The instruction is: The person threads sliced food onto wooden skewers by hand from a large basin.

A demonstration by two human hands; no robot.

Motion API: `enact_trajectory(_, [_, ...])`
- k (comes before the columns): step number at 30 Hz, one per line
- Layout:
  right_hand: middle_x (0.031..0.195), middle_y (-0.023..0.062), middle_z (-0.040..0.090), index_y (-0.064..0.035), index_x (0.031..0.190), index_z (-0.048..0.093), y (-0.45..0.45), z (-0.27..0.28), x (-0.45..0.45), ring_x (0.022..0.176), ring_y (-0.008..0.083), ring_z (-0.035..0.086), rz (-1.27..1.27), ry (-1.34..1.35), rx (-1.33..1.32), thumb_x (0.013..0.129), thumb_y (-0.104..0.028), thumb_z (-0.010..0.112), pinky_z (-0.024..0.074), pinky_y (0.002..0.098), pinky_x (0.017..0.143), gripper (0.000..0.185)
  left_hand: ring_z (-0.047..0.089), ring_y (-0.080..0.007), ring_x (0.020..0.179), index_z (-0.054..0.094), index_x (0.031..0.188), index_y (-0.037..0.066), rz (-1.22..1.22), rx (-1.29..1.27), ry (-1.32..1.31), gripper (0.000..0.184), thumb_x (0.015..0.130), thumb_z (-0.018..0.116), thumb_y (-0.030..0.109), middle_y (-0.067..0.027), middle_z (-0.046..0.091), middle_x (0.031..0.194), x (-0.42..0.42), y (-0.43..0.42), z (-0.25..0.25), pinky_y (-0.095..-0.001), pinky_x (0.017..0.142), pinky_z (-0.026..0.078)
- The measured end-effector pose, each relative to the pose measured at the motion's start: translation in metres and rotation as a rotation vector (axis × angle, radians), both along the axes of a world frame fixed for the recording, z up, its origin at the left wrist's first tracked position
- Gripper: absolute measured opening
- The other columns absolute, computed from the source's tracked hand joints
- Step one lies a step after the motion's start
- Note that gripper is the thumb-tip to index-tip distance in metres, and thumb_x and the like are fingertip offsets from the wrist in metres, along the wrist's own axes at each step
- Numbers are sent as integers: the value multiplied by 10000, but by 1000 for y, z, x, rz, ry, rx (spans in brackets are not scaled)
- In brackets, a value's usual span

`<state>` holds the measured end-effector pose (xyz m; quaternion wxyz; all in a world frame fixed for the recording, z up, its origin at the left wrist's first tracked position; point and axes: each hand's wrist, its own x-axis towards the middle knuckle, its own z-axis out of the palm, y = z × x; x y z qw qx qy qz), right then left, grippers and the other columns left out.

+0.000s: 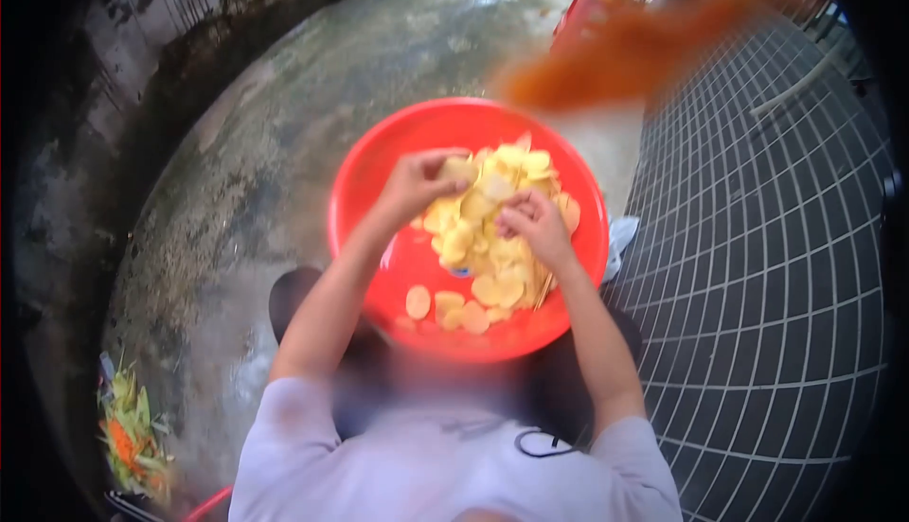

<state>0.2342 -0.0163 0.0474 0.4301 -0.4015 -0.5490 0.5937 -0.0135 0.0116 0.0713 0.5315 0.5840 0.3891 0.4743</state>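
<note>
A red plastic basin (365,210) rests across my lap, with a heap of thin, pale yellow potato slices (516,262) in it. Over the heap's left side, my left hand (417,186) pinches a potato slice (457,170) between thumb and fingers. My right hand (537,224) is above the right part of the heap, its fingertips drawn together beside the slices; what they grip, if anything, is too small to tell. Several loose slices (448,312) lie on the basin's near side. Thin sticks (544,290) show at the heap's lower right edge.
A blurred orange shape (625,49) crosses the upper right close to the camera. Dark tiles (757,266) cover the right side; wet concrete (246,210) is on the left. Vegetable scraps (131,427) lie at lower left, a white plastic bag (620,238) beside the basin.
</note>
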Motion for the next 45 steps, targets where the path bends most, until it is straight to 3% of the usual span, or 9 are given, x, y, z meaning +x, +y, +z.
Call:
enact_trajectory(11, [860,98,686,8,1092,541,-4,2,-2,733,119,666,35,-32,-45,952,-62,598,537,241,664,166,684,-122,935,607,1306,2,-55,-110,19,498,834,764,16,-80,718,1042,4,-2,1,-266,809,581])
enact_trajectory(23, [959,66,667,-4,1245,496,-8,9,-10,728,103,657,73,-81,-4,945,-136,642,527,235,659,359,661,-115,847,486,1400,-25,-80,-67,19,661,812,787,12,-86,696,950,14,-4,-1,-261,746,571])
enact_trajectory(29, [782,44,665,0,1037,632,-1,4,9,655,85,628,56,-409,21,978,-171,606,518,232,618,183,663,-141,881,405,1455,-19,30,-104,107,776,800,813,63,-107,681,975,11,7,-23,-280,771,567])
enact_trajectory(32, [752,22,633,13,994,654,-2,9,12,657,77,604,63,-466,-2,994,-242,592,512,216,619,263,661,-160,925,334,1492,-12,139,-140,148,856,799,821,115,-138,672,1037,16,9,-29,-318,818,561])
enact_trajectory(35, [713,31,639,14,959,646,1,7,14,594,83,602,2,-444,-29,979,-186,596,511,239,571,207,661,-188,961,299,1506,-10,155,-148,143,859,827,795,164,-166,663,1116,21,8,-37,-339,834,547])
enact_trajectory(38, [723,39,643,8,940,641,11,-3,25,584,81,596,-84,-425,-44,972,-218,592,500,235,555,234,669,-214,970,286,1507,-11,152,-257,129,835,857,765,202,-171,664,1159,25,6,-37,-337,814,545])
enact_trajectory(41, [739,42,647,-4,932,641,17,6,38,586,88,599,-269,-358,-82,965,-241,588,491,229,554,245,675,-219,985,394,1453,-16,55,-263,247,724,874,736,253,-161,675,1159,21,8,-51,-324,815,541])
enact_trajectory(44, [756,41,650,-13,926,642,26,6,49,596,89,605,-431,-242,-109,971,-232,584,491,229,558,231,678,-215,969,511,1373,-10,-127,-168,536,619,870,729,278,-152,693,1104,21,6,-71,-322,810,540])
enact_trajectory(45, [774,37,657,-18,945,642,39,-13,66,625,97,617,-369,-142,-138,978,-231,584,498,237,562,223,685,-239,961,632,1253,38,-132,-115,630,475,858,726,284,-148,706,1072,23,2,-79,-347,811,540])
